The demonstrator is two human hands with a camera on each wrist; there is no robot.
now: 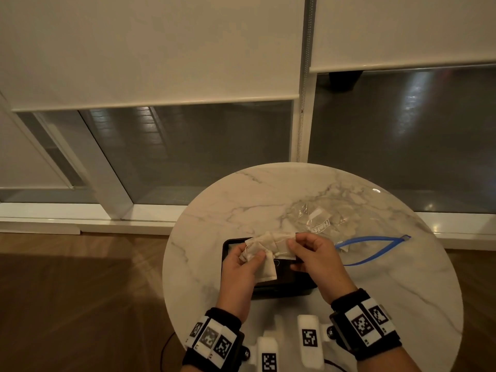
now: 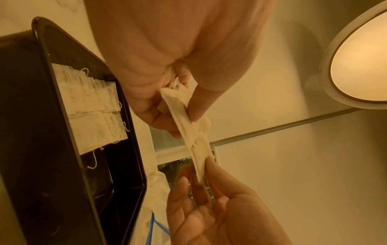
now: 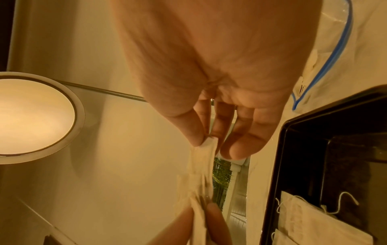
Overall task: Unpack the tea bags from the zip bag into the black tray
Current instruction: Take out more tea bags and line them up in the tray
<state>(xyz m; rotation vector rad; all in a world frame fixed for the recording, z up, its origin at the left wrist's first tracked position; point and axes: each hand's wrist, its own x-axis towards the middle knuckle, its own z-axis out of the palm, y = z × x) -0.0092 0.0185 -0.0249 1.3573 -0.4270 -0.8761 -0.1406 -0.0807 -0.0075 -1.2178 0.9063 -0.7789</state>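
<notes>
Both hands hold a clump of pale tea bags just above the black tray. My left hand grips one end of the clump between thumb and fingers. At the other end my right hand pinches a tea bag between thumb and forefinger, its other fingers loose. Several tea bags with white strings lie flat in the tray, seen again as tea bags in the tray of the right wrist view. The clear zip bag with a blue zip strip lies open behind the tray, to its right.
A round marble table carries everything; its edge curves close on the left and in front. A window with roller blinds stands beyond it. White marker blocks sit at the near edge. A round ceiling lamp glows overhead.
</notes>
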